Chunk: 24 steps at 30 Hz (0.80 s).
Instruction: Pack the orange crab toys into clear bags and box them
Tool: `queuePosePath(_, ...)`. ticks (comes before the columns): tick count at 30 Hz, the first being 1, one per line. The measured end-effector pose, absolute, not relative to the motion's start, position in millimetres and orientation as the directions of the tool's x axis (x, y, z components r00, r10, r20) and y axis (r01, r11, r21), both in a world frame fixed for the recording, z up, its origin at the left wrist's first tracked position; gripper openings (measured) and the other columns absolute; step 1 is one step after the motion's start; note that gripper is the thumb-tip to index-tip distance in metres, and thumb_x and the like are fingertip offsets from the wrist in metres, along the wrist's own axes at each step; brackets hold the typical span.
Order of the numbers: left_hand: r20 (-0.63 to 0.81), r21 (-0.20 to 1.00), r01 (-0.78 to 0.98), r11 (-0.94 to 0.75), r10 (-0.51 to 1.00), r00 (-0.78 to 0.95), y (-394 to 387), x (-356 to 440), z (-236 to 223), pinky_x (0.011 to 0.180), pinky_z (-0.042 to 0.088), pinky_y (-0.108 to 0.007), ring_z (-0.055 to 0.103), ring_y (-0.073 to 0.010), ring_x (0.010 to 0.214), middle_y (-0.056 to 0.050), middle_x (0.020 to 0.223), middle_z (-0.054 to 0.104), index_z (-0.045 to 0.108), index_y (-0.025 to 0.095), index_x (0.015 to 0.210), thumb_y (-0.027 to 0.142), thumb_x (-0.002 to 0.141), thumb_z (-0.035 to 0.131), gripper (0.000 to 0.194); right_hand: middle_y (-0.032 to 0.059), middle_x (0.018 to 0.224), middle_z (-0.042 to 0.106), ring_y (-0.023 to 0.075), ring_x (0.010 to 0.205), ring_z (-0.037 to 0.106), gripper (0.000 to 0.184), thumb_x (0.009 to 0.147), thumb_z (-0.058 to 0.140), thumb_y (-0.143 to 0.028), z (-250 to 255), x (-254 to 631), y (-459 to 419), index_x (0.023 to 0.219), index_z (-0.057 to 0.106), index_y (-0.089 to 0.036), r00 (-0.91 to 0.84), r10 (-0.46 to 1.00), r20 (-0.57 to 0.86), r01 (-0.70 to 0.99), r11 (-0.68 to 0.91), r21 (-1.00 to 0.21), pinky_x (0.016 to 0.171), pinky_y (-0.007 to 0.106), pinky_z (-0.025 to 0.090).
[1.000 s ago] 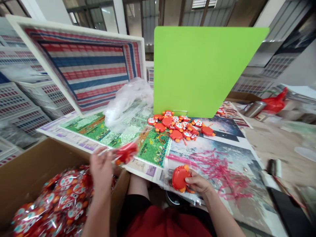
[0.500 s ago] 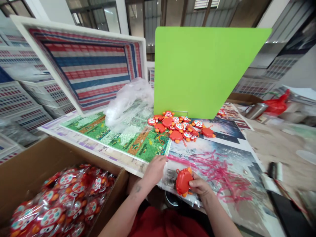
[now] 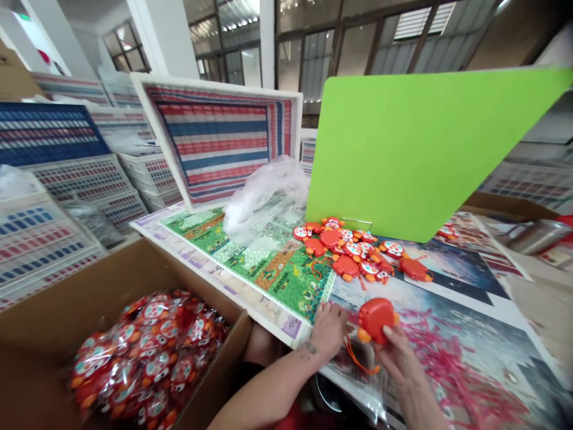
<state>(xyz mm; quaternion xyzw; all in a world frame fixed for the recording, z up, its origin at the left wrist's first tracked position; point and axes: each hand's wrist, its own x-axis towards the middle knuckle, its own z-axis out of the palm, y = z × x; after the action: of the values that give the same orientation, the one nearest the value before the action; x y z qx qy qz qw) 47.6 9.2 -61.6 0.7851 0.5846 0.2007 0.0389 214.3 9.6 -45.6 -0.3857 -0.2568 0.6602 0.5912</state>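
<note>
My right hand [image 3: 400,355] grips a red crab-shaped toy [image 3: 375,318] by its edge, plain red back showing and orange feet sticking out. An orange cord loop [image 3: 358,358] hangs below the toy. My left hand [image 3: 329,327] is closed at the table's front edge, fingers curled on the top of a clear plastic bag [image 3: 373,391]; its fingertips are partly hidden. Beyond both hands lies a pile of loose crab toys [image 3: 344,239], some dotted side up, others red back up. Pink plastic strips [image 3: 447,358] are scattered to the right of my right hand.
A cardboard box [image 3: 134,269] at the left holds many bagged crab toys [image 3: 152,352]. A green board [image 3: 416,149] stands behind the pile. A striped lined crate [image 3: 219,137] leans on its side, with crumpled clear plastic [image 3: 268,197] before it. A metal cup [image 3: 537,236] lies far right.
The view has swung left. My right hand has lifted the crab toy up off the clear bag and tilted it, and its orange cord now dangles. My left hand stays by the bag's top.
</note>
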Motion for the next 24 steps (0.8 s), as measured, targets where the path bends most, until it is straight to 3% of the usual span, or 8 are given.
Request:
queuePosePath(6,0.358,0.215,0.885,-0.414,0.876,0.323,7.2,44.6,-64.6,0.091,0.039,-0.042,0.053,-0.0238,0.097,-0.008,0.096,0.062,0.061,0.016,0.096,0.033,0.093,0.049,0.021,0.0016,0.093,0.074,0.0182,0.079,0.069,0.030,0.067,0.077,-0.032,-22.7,217.1,41.8,0.094,0.069,-0.025,0.150,0.971,-0.186,-0.593,-0.062,-0.803,0.068,0.030,0.060)
queuePosePath(9,0.359,0.217,0.851,-0.479,0.850,0.387,3.7,42.5,-66.0,0.090,0.041,-0.041,0.056,-0.0216,0.090,-0.006,0.090,0.063,0.061,0.016,0.096,0.029,0.095,0.047,0.019,0.0012,0.091,0.073,0.0164,0.074,0.068,0.033,0.063,0.081,-0.032,-23.5,217.0,51.8,0.092,0.068,-0.024,0.192,0.969,-0.154,-0.542,-0.027,-0.840,0.063,0.027,0.059)
queuePosePath(11,0.362,0.222,0.832,-0.508,0.835,0.414,2.2,41.2,-66.2,0.085,0.043,-0.038,0.057,-0.0214,0.090,-0.007,0.091,0.064,0.060,0.017,0.102,0.026,0.095,0.046,0.019,0.0005,0.088,0.072,0.0154,0.070,0.068,0.045,0.055,0.086,-0.028,-25.5,215.4,55.2,0.096,0.067,-0.024,0.196,0.970,-0.146,-0.482,-0.034,-0.875,0.060,0.025,0.058)
queuePosePath(14,0.392,0.213,0.803,-0.557,0.802,0.451,1.3,39.9,-65.1,0.081,0.044,-0.035,0.057,-0.0217,0.093,-0.007,0.092,0.064,0.061,0.020,0.108,0.025,0.096,0.045,0.021,0.0001,0.089,0.071,0.0157,0.069,0.068,0.085,0.046,0.089,-0.021,-26.6,211.4,55.5,0.124,0.056,-0.028,0.126,0.983,-0.136,-0.354,-0.084,-0.931,0.061,0.027,0.058)
queuePosePath(16,0.409,0.204,0.790,-0.579,0.783,0.469,1.2,39.5,-64.1,0.081,0.044,-0.035,0.057,-0.0216,0.093,-0.006,0.091,0.064,0.062,0.020,0.105,0.024,0.096,0.042,0.022,0.0014,0.096,0.071,0.0177,0.074,0.068,0.102,0.045,0.089,-0.020,-25.6,208.0,54.6,0.137,0.046,-0.029,0.039,0.992,-0.121,-0.244,-0.108,-0.964,0.065,0.029,0.058)
queuePosePath(18,0.420,0.200,0.785,-0.587,0.775,0.472,1.1,39.6,-63.3,0.080,0.045,-0.035,0.056,-0.0214,0.093,-0.007,0.091,0.064,0.063,0.019,0.102,0.025,0.097,0.041,0.024,0.0025,0.102,0.071,0.0199,0.083,0.068,0.095,0.047,0.087,-0.023,-24.2,204.5,54.9,0.134,0.051,-0.028,-0.016,0.994,-0.104,-0.129,-0.105,-0.986,0.070,0.030,0.058)
queuePosePath(20,0.420,0.204,0.786,-0.583,0.777,0.468,1.1,40.0,-62.9,0.079,0.045,-0.035,0.056,-0.0210,0.091,-0.007,0.091,0.063,0.063,0.018,0.101,0.026,0.097,0.040,0.025,0.0021,0.102,0.071,0.0208,0.086,0.066,0.074,0.050,0.085,-0.029,-23.8,201.6,57.0,0.120,0.063,-0.026,-0.031,0.996,-0.080,-0.010,-0.080,-0.997,0.072,0.030,0.056)
queuePosePath(24,0.411,0.232,0.811,-0.538,0.809,0.420,1.7,40.8,-63.4,0.083,0.042,-0.037,0.055,-0.0216,0.092,-0.006,0.089,0.062,0.064,0.018,0.096,0.035,0.097,0.042,0.027,-0.0009,0.077,0.070,0.0190,0.071,0.062,0.046,0.054,0.081,-0.037,-28.6,201.4,63.9,0.097,0.070,-0.023,-0.150,0.986,-0.069,0.186,-0.040,-0.982,0.065,0.030,0.052)
